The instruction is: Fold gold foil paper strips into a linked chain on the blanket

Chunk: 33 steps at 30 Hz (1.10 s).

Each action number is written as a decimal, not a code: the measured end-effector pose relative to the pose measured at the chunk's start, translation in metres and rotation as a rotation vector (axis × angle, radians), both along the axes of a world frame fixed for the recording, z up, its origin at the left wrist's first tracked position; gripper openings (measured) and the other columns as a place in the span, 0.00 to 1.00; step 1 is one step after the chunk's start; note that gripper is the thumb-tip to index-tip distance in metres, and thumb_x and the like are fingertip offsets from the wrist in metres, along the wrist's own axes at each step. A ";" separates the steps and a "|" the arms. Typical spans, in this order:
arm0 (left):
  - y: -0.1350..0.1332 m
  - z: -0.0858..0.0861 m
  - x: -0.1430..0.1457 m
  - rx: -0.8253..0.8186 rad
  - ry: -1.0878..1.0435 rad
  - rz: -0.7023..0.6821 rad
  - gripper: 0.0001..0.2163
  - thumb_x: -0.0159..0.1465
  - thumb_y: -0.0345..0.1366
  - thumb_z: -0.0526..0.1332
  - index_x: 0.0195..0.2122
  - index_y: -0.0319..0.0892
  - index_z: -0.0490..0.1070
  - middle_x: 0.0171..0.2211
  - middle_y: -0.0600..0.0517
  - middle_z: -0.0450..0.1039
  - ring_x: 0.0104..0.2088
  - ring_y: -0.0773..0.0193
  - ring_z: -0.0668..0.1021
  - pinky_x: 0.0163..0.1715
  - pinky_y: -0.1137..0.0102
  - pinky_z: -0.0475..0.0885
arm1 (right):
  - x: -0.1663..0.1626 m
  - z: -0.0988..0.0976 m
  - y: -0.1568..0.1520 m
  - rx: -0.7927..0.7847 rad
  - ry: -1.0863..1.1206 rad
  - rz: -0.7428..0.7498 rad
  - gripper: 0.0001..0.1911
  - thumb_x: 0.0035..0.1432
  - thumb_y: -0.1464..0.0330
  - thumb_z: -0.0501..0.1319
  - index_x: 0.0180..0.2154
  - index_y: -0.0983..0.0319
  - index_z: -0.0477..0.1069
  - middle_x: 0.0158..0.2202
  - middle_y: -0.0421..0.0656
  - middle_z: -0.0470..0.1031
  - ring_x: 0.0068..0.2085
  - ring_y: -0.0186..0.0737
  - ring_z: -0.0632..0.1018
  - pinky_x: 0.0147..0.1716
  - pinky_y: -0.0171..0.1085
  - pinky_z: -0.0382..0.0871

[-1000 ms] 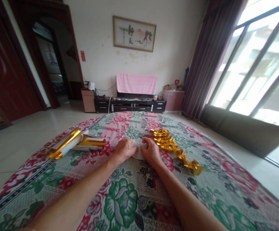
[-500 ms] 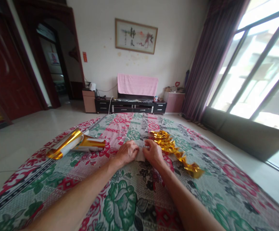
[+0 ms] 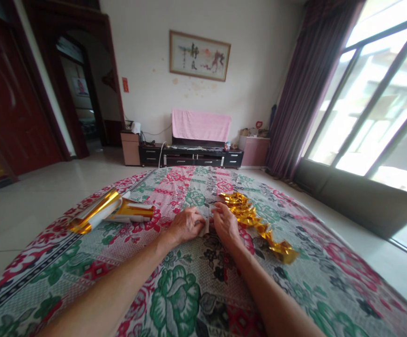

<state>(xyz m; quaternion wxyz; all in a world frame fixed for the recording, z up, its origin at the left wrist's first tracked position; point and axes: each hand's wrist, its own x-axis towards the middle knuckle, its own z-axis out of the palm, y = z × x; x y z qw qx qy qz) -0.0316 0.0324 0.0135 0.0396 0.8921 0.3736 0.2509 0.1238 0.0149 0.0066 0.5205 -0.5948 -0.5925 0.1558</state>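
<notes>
My left hand (image 3: 185, 224) and my right hand (image 3: 225, 224) rest close together on a flowered cloth (image 3: 189, 290), fingers curled and pinching a small folded white paper (image 3: 205, 227) between them. Most of the paper is hidden by the fingers. Just right of my right hand runs a row of folded gold foil pieces (image 3: 256, 224), from the far side toward the near right. To the left of my left hand lies a pile of flat gold and white foil sheets (image 3: 110, 213).
The cloth lies on a pale tiled floor (image 3: 31, 206). A dark low cabinet (image 3: 189, 154) with a pink cover stands at the far wall. Glass doors and purple curtains (image 3: 294, 93) line the right side, and a dark wooden doorway (image 3: 73, 93) is at left.
Both hands have drawn nearer together over the white paper, so less of it shows. The camera view has tipped slightly.
</notes>
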 end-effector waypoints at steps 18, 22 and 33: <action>0.008 0.004 -0.004 -0.102 -0.055 -0.015 0.11 0.49 0.27 0.53 0.24 0.41 0.75 0.32 0.49 0.75 0.34 0.64 0.74 0.38 0.72 0.68 | -0.005 -0.005 -0.002 0.083 -0.186 0.123 0.17 0.44 0.74 0.54 0.39 0.63 0.69 0.31 0.42 0.75 0.30 0.35 0.76 0.32 0.33 0.70; 0.005 0.013 -0.009 -0.174 -0.058 -0.011 0.11 0.47 0.27 0.53 0.26 0.40 0.75 0.32 0.51 0.74 0.33 0.65 0.74 0.36 0.74 0.68 | -0.007 -0.003 -0.005 0.119 -0.305 0.130 0.13 0.44 0.74 0.56 0.35 0.62 0.70 0.30 0.42 0.75 0.30 0.36 0.75 0.33 0.33 0.68; 0.008 0.013 -0.015 -0.318 -0.159 0.027 0.08 0.49 0.33 0.57 0.29 0.39 0.73 0.28 0.51 0.73 0.28 0.66 0.75 0.28 0.76 0.68 | -0.011 0.005 -0.014 0.136 -0.433 0.208 0.08 0.45 0.76 0.56 0.24 0.61 0.71 0.26 0.40 0.72 0.30 0.34 0.72 0.33 0.31 0.64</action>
